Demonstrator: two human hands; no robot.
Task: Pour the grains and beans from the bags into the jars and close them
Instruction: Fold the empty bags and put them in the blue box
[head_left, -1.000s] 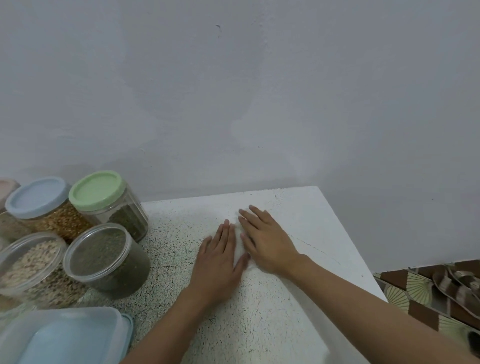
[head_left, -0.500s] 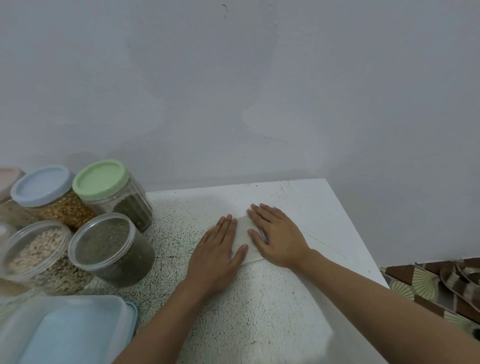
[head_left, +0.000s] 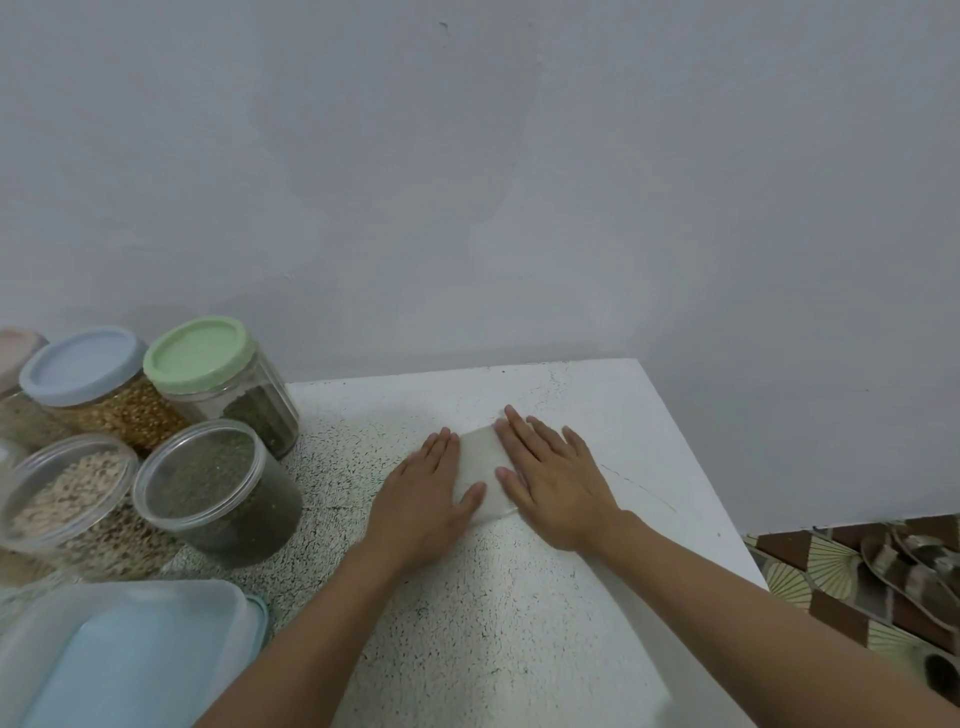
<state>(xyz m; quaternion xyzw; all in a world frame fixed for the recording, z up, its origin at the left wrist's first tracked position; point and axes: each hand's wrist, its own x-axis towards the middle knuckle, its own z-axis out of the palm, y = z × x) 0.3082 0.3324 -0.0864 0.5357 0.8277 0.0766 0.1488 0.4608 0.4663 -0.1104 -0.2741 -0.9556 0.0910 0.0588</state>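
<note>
So the bag (head_left: 480, 462) is a small flat see-through plastic one, kind of milky white, squashed down so it looks empty, and it's lying on the white speckled table (head_left: 519, 623) toward the far side, right between both hands. The left hand (head_left: 426, 499) is laid flat with fingers straight and together, its thumb across the bag's near left edge. The right hand (head_left: 556, 488) is flat too, fingers spread a bit, palm down over the bag's right side, so neither hand is curled around anything, they're just pressing on it. Only the middle strip of the bag shows between them. Over on the left the jars are bunched up touching each other: the green-lid jar (head_left: 208, 364) with dark green beans, the blue-lid jar (head_left: 88, 371) with golden-brown grains, and in front of them the dark bean jar (head_left: 208, 483) and the pale grain jar (head_left: 67, 499), both with what looks like clear lids on. A plastic box (head_left: 130, 660) with a light blue lid sits at the near left corner. Striped slippers (head_left: 909, 571) lie on the patterned floor off to the right
</note>
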